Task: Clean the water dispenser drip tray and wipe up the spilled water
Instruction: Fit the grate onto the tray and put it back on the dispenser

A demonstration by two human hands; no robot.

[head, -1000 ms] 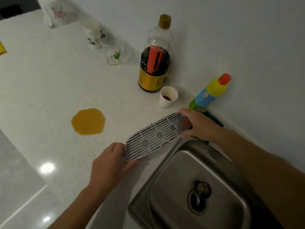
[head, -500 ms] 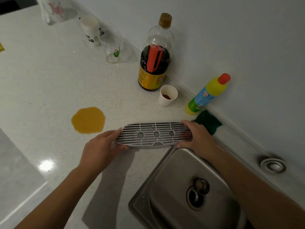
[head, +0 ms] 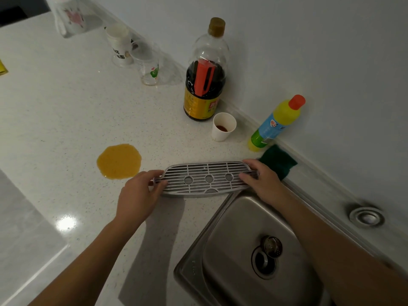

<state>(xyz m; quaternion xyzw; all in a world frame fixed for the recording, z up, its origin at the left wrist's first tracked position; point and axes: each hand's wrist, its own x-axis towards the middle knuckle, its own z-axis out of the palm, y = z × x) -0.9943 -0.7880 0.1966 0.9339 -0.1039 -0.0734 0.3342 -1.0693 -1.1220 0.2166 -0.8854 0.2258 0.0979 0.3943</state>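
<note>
A grey slotted drip tray [head: 207,178] with three round holes lies flat on the white counter [head: 66,111], just beyond the sink's far-left corner. My left hand [head: 139,195] grips its left end and my right hand [head: 262,182] grips its right end, fingers curled over the edges. An orange-yellow puddle [head: 119,161] lies on the counter to the left of the tray. A dark green sponge [head: 278,161] rests against the wall behind my right hand.
The steel sink [head: 254,250] with its drain sits at the lower right. Along the wall stand a dark sauce bottle [head: 205,85], a paper cup [head: 223,127], a yellow cleaner bottle [head: 276,124] and clear cups [head: 148,65]. A round metal fitting [head: 366,217] sits at the right.
The tray was tilted over the sink's corner one second ago; both hands have levelled it and set it flat on the counter, and it has stayed there.
</note>
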